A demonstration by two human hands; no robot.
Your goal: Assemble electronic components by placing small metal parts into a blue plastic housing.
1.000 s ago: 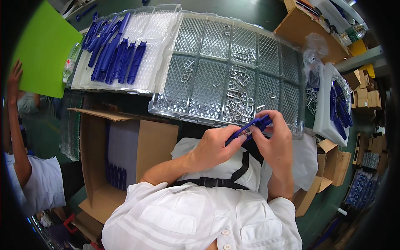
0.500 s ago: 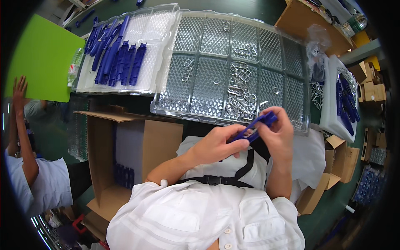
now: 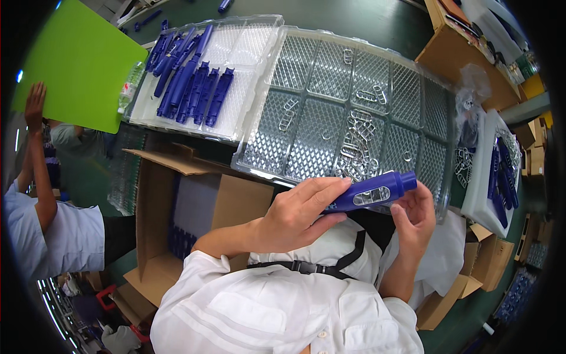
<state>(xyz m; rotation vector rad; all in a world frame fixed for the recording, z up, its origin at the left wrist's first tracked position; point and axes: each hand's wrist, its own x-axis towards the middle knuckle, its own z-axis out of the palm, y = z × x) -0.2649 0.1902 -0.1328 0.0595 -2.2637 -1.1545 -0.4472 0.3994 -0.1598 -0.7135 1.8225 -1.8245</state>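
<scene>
Green table [image 3: 377, 20]; 2 clear trays [image 3: 330, 100] side by side.
</scene>
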